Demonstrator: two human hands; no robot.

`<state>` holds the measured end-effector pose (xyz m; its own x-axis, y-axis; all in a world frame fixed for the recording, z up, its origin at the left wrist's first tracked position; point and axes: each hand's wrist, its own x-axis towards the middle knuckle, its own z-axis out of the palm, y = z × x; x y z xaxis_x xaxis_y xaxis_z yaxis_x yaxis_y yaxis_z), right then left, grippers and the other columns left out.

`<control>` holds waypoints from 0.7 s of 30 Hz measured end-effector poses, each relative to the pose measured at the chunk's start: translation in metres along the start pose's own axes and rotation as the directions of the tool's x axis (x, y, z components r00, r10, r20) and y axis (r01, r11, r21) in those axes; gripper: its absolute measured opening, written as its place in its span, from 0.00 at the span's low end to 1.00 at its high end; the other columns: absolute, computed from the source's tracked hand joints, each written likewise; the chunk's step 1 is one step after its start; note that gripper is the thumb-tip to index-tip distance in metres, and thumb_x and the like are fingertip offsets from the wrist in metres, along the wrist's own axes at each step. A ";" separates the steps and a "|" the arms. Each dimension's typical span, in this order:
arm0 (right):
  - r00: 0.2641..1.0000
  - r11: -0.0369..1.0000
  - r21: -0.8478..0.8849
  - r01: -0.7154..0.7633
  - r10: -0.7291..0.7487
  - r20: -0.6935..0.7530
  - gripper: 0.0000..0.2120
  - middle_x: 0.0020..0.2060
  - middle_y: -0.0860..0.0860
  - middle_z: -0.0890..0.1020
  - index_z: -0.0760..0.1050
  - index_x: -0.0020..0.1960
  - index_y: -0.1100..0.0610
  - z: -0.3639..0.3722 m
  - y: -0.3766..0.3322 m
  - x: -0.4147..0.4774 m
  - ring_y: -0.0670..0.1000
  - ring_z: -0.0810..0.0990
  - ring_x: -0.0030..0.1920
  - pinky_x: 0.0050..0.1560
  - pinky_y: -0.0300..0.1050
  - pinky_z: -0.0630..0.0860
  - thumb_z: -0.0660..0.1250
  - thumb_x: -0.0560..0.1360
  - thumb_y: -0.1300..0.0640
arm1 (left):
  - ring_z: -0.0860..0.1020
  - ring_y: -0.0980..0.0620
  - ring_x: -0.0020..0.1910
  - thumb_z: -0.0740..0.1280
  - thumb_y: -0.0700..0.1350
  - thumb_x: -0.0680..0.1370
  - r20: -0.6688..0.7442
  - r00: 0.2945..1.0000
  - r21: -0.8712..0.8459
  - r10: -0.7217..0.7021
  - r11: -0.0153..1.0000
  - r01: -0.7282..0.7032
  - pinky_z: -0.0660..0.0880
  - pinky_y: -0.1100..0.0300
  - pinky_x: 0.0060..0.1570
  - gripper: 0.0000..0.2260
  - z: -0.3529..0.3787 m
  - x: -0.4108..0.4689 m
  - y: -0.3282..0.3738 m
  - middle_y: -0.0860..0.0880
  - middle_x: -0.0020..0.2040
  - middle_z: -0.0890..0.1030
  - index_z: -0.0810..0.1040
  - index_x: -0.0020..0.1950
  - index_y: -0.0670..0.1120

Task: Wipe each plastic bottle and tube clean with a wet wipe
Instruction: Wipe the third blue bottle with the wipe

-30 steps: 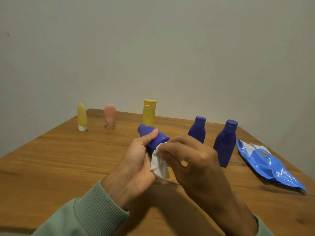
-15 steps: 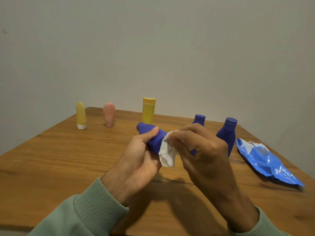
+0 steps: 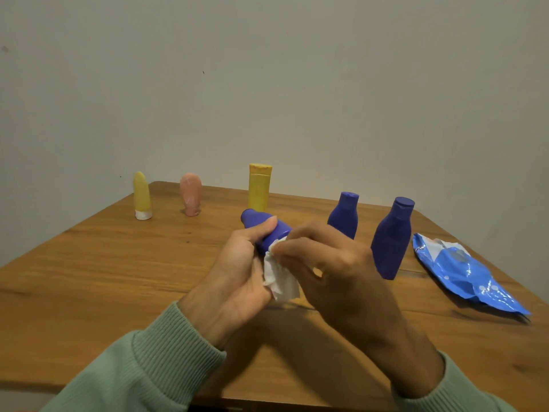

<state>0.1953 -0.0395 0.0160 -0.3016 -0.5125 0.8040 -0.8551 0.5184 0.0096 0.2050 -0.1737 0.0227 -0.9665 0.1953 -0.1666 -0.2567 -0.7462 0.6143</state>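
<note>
Wooden table (image 3: pixel 89 278) against plain grey wall (image 3: pixel 267 84); blue packet (image 3: pixel 463 272) lying at right.

Your left hand (image 3: pixel 237 272) grips a blue bottle (image 3: pixel 261 223) above the desk (image 3: pixel 104 278), its cap tilted toward ten o'clock. Your right hand (image 3: pixel 335 272) pinches a white wipe (image 3: pixel 280 281) against the bottle's body. Beyond your hands, a tall yellow tube (image 3: pixel 259 188) stands at twelve o'clock, a pink tube (image 3: pixel 190 193) and a small yellow tube (image 3: pixel 141 194) toward ten. Two more blue bottles, one smaller (image 3: pixel 343 217) and one bigger (image 3: pixel 392 242), stand upright toward two, and a blue wipe pack (image 3: pixel 463 272) lies at three.
</note>
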 end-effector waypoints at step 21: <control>0.985 0.989 -0.070 -0.128 0.118 -0.127 0.11 0.41 0.53 0.81 0.80 0.49 0.58 0.003 -0.003 -0.002 0.50 0.78 0.39 0.39 0.41 0.74 0.66 0.72 0.53 | 0.80 0.47 0.38 0.65 0.45 0.75 0.047 0.996 0.043 0.079 0.996 -0.081 0.80 0.51 0.47 0.12 -0.003 0.008 0.002 0.42 0.39 0.79 0.75 0.51 0.36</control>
<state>0.1975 -0.0423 0.0120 -0.3447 -0.3567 0.8683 -0.7781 0.6260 -0.0518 0.1971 -0.1759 0.0208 -0.9829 0.1657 -0.0808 -0.1774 -0.7316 0.6582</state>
